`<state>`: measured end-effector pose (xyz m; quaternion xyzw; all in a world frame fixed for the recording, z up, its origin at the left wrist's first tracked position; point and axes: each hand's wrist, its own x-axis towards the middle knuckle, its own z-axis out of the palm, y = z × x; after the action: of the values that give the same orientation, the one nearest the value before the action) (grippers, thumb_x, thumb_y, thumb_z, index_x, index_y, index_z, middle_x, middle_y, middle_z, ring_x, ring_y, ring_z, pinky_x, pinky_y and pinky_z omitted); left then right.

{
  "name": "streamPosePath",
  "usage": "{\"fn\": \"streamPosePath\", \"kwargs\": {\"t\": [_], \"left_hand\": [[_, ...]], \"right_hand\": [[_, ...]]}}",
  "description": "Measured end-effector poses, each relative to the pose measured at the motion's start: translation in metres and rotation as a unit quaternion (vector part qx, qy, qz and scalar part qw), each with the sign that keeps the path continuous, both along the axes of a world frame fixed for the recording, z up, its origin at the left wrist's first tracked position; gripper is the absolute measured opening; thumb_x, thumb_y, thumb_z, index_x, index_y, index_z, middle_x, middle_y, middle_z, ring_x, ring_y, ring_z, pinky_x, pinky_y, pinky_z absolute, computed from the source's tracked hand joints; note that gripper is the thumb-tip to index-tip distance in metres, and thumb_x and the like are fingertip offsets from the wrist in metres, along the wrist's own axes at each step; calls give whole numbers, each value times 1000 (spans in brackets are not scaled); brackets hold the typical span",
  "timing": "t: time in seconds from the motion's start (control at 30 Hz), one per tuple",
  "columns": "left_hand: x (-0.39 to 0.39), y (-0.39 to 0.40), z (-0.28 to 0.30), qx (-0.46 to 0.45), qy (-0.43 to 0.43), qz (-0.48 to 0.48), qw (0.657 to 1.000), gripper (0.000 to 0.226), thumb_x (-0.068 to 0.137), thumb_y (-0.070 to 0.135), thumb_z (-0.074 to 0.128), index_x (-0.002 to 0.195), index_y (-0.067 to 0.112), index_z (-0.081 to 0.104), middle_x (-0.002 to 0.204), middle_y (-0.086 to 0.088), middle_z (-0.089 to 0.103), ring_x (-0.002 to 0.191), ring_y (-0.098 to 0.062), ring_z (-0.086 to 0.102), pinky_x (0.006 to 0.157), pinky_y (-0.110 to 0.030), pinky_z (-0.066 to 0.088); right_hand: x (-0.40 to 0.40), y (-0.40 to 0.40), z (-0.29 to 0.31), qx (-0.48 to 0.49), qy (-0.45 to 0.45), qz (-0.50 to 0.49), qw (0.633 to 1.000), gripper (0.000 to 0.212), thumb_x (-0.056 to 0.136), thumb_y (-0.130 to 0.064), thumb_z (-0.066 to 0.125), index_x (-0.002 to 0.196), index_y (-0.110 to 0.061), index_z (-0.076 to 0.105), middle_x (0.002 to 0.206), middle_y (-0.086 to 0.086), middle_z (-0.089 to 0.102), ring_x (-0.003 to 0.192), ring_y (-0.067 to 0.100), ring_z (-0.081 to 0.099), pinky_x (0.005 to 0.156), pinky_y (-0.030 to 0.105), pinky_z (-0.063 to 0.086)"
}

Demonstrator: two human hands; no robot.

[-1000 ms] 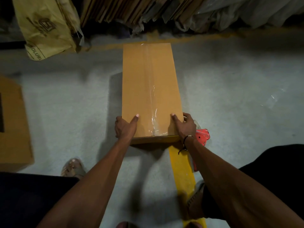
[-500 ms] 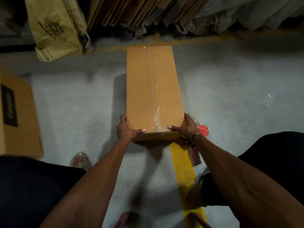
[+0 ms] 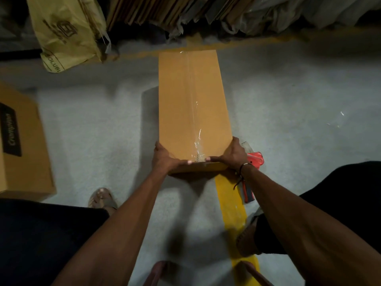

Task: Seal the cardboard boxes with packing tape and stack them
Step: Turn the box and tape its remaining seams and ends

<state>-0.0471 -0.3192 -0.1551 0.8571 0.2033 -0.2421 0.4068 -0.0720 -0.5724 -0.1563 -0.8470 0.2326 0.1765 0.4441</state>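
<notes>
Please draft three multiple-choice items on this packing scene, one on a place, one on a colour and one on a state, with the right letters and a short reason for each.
1. Where does the tape dispenser lie?
A. on top of the box
B. on the floor by the right hand
C. beside the printed box at left

2. What colour is the floor stripe in front of the long box?
A. yellow
B. white
C. blue

3. What state is the long box's top seam in?
A. flaps standing open
B. bare, no tape
C. covered by clear tape

Answers:
1 B, its red body shows just right of that hand.
2 A, a yellow band runs toward the viewer.
3 C, glossy tape runs down the lid.
</notes>
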Motion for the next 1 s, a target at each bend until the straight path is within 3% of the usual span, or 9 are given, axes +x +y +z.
{"fn": "streamPosePath", "kwargs": {"t": [0.17,0.27,0.37,0.4,0.47,0.57,0.63,0.8,1.0], "left_hand": [[2,5,-6,-27,8,2,1000,143,58,26,102,162,13,5,161,-15,32,147,-36,35,120,-48,36],[3,16,-3,-63,35,2,997,126,68,11,97,161,19,11,155,-12,41,141,-36,41,116,-50,41],[5,27,-2,-85,50,18,995,111,72,1,90,159,20,23,147,-13,51,129,-32,51,108,-50,50],[6,25,0,-82,49,29,995,106,72,4,91,156,18,28,144,-13,54,125,-30,55,106,-48,52],[10,13,9,-72,34,58,995,106,69,28,97,151,12,32,144,-12,55,126,-31,57,106,-46,52],[17,-14,16,-17,30,86,996,137,59,65,93,156,3,19,156,-19,41,141,-39,46,110,-48,48],[19,-27,13,43,29,76,996,154,49,77,89,159,2,10,160,-23,33,146,-41,38,114,-54,43],[34,-38,8,120,20,76,990,160,41,75,93,158,8,8,161,-22,29,147,-43,34,113,-63,34],[55,-37,2,103,58,115,986,143,49,51,100,154,13,9,150,-20,44,136,-42,47,107,-58,44]], "right_hand": [[3,-10,3,17,26,27,999,120,57,-42,99,151,-17,29,147,7,50,134,30,47,109,44,44],[5,-25,9,59,43,55,996,111,66,-25,97,155,-16,31,147,7,49,136,31,45,114,48,42],[5,-28,11,83,55,58,993,103,73,-7,89,155,-15,29,138,5,50,136,34,46,108,44,46],[6,-23,11,81,51,43,995,103,71,-10,90,153,-16,28,135,6,51,134,35,48,105,43,48],[14,-5,16,60,32,-9,998,113,63,-34,97,150,-18,28,139,8,52,131,33,50,106,46,48],[32,23,11,8,-9,-67,998,148,36,-82,83,154,-20,19,150,11,42,136,34,45,109,55,45],[40,36,6,-30,-5,-95,995,157,29,-95,70,156,-22,16,153,14,38,139,37,41,108,61,42],[48,39,-11,-112,-7,-112,987,153,27,-94,70,150,-16,23,144,15,48,132,38,48,101,60,47],[60,29,-17,-47,16,-123,991,143,24,-87,75,142,-19,30,138,9,53,125,36,53,100,58,48]]}}
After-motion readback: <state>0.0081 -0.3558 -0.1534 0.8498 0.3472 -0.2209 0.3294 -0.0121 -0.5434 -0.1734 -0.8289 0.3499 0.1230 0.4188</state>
